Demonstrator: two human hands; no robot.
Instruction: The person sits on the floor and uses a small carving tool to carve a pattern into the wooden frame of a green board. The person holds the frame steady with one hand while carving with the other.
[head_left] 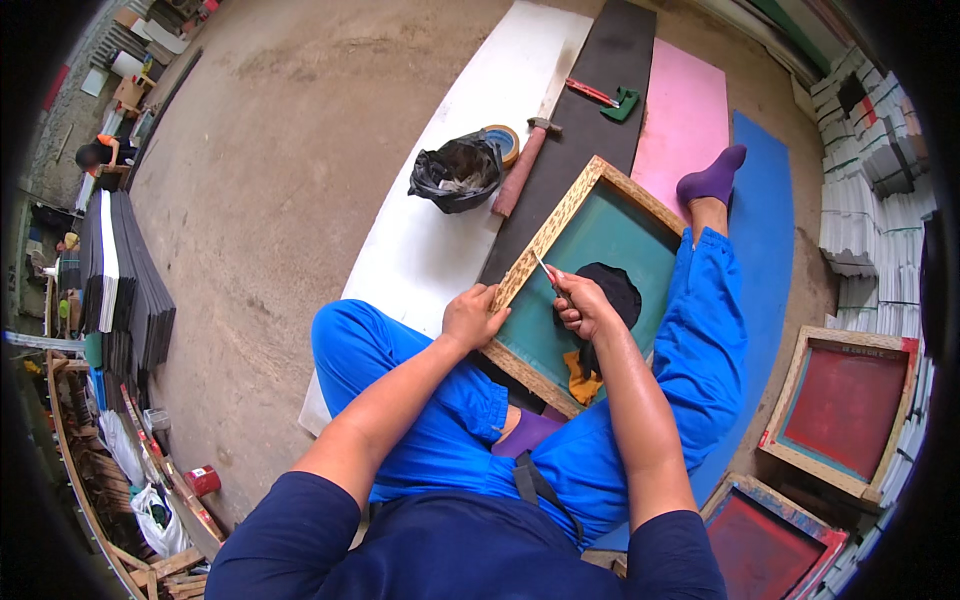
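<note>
A wooden frame with green mesh [575,245], like a printing screen, leans across my lap and legs. My left hand [473,318] is closed around its left wooden edge. My right hand [582,300] grips a small knife [545,268], its thin pale tip touching or just above the frame's left bar; most of the handle is hidden by my fingers. Behind that hand, a round black piece [612,290] lies on the mesh. A yellow-orange cloth-like piece [582,380] shows below my right wrist, near the frame's lower bar.
Ahead lie a black plastic bag [456,172], a tape roll [503,142], a hammer [525,165], a red cutter [592,92] and a green tool [621,104]. White, black, pink and blue sheets cover the floor. Red-mesh frames [845,405] stand right; another person [108,152] sits far left.
</note>
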